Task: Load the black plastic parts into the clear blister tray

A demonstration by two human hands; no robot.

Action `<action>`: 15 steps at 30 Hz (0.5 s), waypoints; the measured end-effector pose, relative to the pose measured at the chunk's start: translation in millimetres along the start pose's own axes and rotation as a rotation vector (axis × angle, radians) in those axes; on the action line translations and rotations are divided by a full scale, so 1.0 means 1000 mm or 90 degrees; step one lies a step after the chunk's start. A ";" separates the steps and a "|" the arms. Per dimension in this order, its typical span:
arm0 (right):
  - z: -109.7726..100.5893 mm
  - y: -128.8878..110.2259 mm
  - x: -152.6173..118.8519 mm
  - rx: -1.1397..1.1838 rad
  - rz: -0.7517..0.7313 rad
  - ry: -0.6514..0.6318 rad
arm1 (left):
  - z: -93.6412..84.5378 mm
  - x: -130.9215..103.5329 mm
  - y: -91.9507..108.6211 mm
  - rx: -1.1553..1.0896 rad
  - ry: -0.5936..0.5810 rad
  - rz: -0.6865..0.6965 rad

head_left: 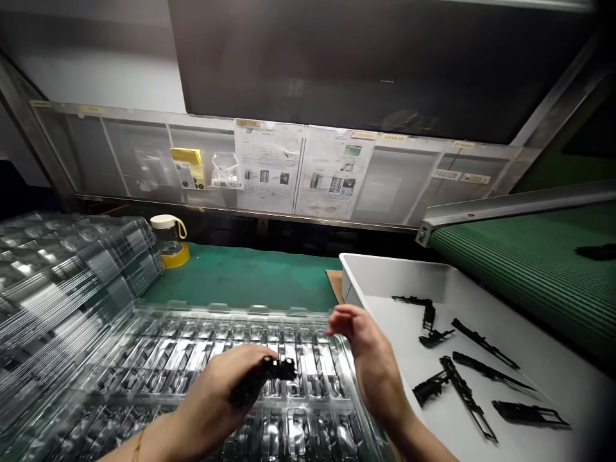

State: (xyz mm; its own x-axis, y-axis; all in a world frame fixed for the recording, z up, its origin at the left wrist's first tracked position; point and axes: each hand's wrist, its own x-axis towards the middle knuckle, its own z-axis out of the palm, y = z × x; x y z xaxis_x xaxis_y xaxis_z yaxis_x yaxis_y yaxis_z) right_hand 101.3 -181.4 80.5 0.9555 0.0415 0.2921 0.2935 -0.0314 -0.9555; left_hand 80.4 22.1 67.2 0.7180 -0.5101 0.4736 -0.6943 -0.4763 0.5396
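View from the head camera over a green surface point(250, 276). The left hand point(216, 401) is closed around a black part point(262, 378), holding it just above the clear tray point(202, 359) that lies directly in front of the person. The right hand point(363, 350) hangs beside it with fingers loosely spread and holds nothing; it is near the tray's right edge, between the tray and the white bin point(385, 276).

Progress, as judged from the layout: the held part is not yet seated in a pocket. Many pockets of the tray appear dark and so may already be filled, but glare and blur keep the count from being told. Six or so loose parts point(462, 385) lie scattered on the floor of the bin, well apart from one another, so a share of the work appears left to do.

Surroundings: a stack of trays point(62, 282) stands at the left, tilted. A jar point(166, 232) with a white lid stands on a roll of yellow tape point(177, 258) at the back of the surface. Instruction sheets point(298, 170) hang on the panel behind. A green conveyor point(529, 269) runs at the right, with one dark piece point(597, 251) on it.
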 end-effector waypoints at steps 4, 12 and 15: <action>-0.017 0.015 0.022 0.082 0.002 0.135 | 0.020 0.032 -0.011 0.090 -0.139 0.194; -0.018 0.031 0.027 0.040 -0.001 0.096 | 0.080 0.081 -0.030 0.171 -0.260 0.306; -0.019 0.028 0.026 0.033 0.000 0.076 | 0.079 0.078 -0.040 0.161 -0.284 0.255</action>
State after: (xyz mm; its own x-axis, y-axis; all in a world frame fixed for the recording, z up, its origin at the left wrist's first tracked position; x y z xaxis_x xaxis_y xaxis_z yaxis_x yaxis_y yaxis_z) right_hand 135.3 -200.2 61.7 0.9531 -0.0781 0.2925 0.2948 0.0201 -0.9553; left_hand 160.4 -55.4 27.7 0.3493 -0.9059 0.2396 -0.9334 -0.3137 0.1745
